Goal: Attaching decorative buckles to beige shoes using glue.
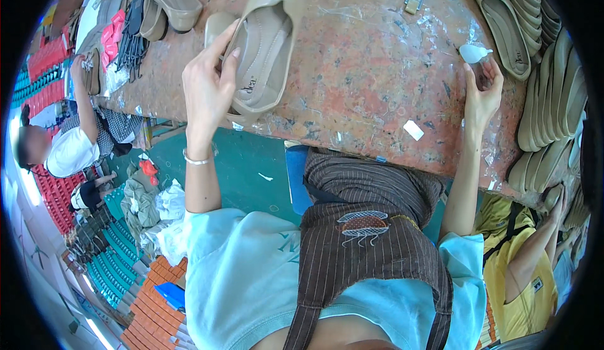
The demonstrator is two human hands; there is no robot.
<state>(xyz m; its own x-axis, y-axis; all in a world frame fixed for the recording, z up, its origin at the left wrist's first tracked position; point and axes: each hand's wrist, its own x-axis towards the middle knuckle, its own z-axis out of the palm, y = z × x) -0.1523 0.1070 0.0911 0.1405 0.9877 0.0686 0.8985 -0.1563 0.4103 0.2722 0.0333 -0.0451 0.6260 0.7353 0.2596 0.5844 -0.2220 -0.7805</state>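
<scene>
My left hand (209, 85) grips a beige flat shoe (267, 41) by its heel end, holding it sole-down over the near edge of the worn reddish workbench (377, 54). The shoe's insole faces up. My right hand (481, 95) holds a small white glue bottle (473, 52) with its nozzle pointing left, resting on the bench at the right. A brown striped apron covers my lap below the bench edge.
Stacks of beige insoles (509, 22) and soles (553, 98) line the bench's right side. More beige shoes (170, 0) and pink and black parts (119, 35) lie at far left. A seated person (69, 142) works at left; another in yellow (522, 268) sits at right.
</scene>
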